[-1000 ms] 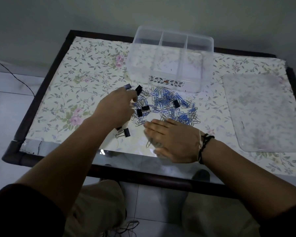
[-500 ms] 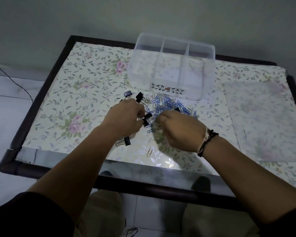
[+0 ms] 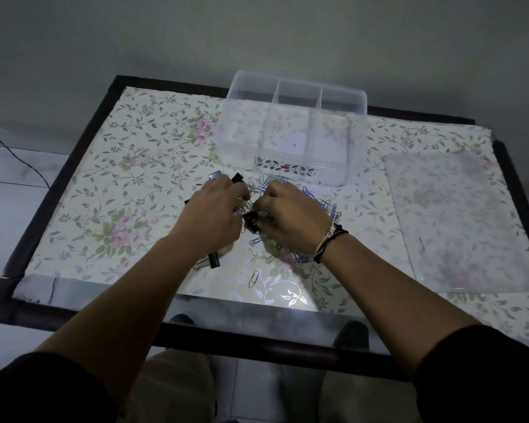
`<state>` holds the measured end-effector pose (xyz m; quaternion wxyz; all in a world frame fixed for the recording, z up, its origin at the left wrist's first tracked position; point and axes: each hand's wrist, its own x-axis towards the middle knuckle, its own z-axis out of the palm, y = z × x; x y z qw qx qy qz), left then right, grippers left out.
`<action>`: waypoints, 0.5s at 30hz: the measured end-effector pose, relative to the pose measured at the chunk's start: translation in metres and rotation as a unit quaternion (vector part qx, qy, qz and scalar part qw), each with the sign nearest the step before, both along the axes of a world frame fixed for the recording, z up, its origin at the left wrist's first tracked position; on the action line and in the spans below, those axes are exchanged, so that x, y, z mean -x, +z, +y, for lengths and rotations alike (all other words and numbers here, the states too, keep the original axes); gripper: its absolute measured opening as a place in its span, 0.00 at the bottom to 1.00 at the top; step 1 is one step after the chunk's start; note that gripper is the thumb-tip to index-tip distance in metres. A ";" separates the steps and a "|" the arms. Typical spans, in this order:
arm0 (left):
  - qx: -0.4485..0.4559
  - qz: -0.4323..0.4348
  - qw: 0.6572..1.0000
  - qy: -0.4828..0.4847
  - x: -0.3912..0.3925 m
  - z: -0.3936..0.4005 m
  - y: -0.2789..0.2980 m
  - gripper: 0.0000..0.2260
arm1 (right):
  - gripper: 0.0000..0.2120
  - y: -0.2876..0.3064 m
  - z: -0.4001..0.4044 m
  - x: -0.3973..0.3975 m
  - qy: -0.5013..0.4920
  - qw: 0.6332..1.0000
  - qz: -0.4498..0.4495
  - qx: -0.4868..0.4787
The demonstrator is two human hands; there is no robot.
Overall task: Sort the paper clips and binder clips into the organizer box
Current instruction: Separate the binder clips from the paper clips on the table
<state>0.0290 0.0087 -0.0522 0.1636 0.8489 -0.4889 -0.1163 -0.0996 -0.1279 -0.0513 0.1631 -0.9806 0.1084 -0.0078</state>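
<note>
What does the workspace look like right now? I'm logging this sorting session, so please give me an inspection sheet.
Surface: table with a floral covering, dark frame.
Job's things: clear organizer box, compartments look empty; mixed pile of paper clips and black binder clips in front of it.
Clutter: clear lid lying flat at right; stray paper clip near the front edge.
Grippers: left hand and right hand both curled over the pile, a binder clip between them.
Cables: dark cable on the floor at left.
Surroundings: plain wall, tiled floor.

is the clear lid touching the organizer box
Apart. The head view shows flowered tablecloth between the flat clear plastic lid and the clear plastic organizer box.
</note>
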 end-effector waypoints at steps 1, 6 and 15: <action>0.004 -0.001 1.000 -0.002 -0.001 -0.002 -0.002 0.17 | 0.11 0.002 0.001 0.000 0.013 1.000 0.000 0.005; -0.042 -0.011 0.999 -0.021 -0.001 -0.011 0.000 0.12 | 0.21 0.000 0.006 0.001 0.040 0.997 0.028 0.054; -0.079 -0.074 0.993 -0.040 -0.005 -0.013 -0.002 0.10 | 0.06 -0.011 0.024 -0.002 0.018 0.991 -0.029 0.127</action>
